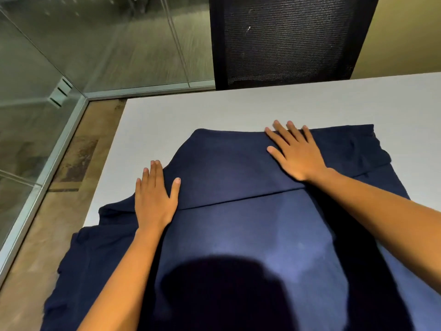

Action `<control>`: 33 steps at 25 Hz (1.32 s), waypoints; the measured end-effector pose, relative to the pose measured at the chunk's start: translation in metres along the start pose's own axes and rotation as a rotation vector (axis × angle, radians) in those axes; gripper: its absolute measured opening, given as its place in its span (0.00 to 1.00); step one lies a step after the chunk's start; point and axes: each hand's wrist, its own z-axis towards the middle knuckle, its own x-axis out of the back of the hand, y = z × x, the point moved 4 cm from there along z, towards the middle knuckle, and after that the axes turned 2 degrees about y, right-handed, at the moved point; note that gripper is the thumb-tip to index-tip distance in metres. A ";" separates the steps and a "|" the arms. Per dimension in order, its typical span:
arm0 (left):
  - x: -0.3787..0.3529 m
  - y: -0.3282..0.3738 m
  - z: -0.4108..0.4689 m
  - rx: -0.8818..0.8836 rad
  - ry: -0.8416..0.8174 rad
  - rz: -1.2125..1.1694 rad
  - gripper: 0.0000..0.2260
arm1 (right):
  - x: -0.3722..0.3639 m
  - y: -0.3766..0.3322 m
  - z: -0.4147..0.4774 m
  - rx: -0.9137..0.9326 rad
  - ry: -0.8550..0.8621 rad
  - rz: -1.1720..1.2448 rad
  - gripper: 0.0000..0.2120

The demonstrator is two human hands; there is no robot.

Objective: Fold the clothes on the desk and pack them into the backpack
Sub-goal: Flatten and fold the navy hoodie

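A dark navy garment lies spread on the white desk, its far part folded back over itself along a slanted edge. My left hand rests flat on the left end of that fold, fingers apart, fingertips reaching the bare desk. Flat on the far right corner of the fold lies my right hand, fingers spread. Neither hand grips the cloth. The garment's left side hangs over the desk edge. No backpack is in view.
A black mesh chair back stands behind the desk's far edge. Glass partitions with metal frames run along the left. The wooden floor shows beside the desk's left edge.
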 end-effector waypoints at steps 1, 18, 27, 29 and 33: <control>0.000 0.000 0.002 -0.001 -0.005 0.001 0.33 | 0.001 0.026 -0.002 -0.056 -0.005 -0.005 0.34; 0.005 0.050 -0.178 -0.037 -0.069 -0.075 0.35 | 0.017 0.039 -0.212 -0.256 0.086 0.145 0.31; 0.035 0.058 -0.321 -0.128 -0.182 -0.088 0.27 | 0.034 -0.006 -0.368 -0.078 0.064 0.243 0.26; 0.045 0.055 -0.347 -0.125 -0.185 -0.131 0.27 | 0.039 -0.008 -0.396 -0.064 0.064 0.294 0.26; 0.041 0.035 -0.398 -0.226 -0.273 -0.229 0.22 | 0.042 -0.004 -0.451 0.017 0.002 0.350 0.26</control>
